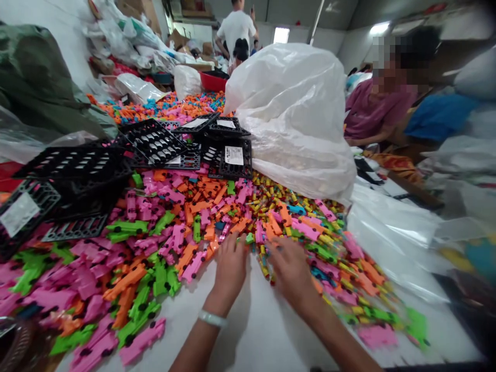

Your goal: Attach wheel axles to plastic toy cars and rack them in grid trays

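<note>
My left hand (231, 263), with a pale bangle on its wrist, reaches to the near edge of a heap of toy cars. Its fingers stretch forward over orange and pink cars, beside a small green piece (249, 238). My right hand (290, 266) is slightly blurred, fingers apart, at the edge of the small yellow-and-red pieces (267, 194). An orange toy car (274, 223) lies just beyond it. Nothing held shows in either hand; the fingertips partly merge with the heap. A pink toy car (194, 266) lies left of my left hand.
Black plastic trays (151, 142), some with white labels, lie on the heap at left. A big translucent plastic bag (290, 113) stands behind the yellow pieces. A person in a purple shirt (382, 111) sits at right. The white tabletop (256, 320) shows between my arms.
</note>
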Demonstrator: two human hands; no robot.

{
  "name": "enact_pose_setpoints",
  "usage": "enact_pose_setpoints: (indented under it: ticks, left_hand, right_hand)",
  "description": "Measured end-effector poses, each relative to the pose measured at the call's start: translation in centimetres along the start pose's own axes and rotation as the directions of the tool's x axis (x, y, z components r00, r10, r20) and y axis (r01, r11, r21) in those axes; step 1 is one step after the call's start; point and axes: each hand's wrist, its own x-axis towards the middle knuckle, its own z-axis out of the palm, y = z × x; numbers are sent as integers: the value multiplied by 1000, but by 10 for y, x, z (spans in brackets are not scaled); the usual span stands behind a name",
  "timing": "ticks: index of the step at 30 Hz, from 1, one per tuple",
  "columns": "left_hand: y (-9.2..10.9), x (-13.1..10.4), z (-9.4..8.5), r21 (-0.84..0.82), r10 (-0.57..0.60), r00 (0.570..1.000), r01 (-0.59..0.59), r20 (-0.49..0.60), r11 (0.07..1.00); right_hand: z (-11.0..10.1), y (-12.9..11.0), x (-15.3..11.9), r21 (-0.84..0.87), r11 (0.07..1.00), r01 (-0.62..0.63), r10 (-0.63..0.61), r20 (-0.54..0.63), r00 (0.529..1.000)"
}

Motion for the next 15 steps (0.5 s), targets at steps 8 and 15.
enact_pose_setpoints:
  ticks: [8, 15]
  left_hand:
    - [-37, -14, 30, 243, 95, 995, -95, 12, 965]
    - [-45, -57, 75, 261, 226, 958, -176, -178, 949]
  right_hand:
    - [47, 7, -5, -1, 987, 162, -161, 101, 982]
    - [54, 12, 0, 98, 989, 109, -110, 9, 994]
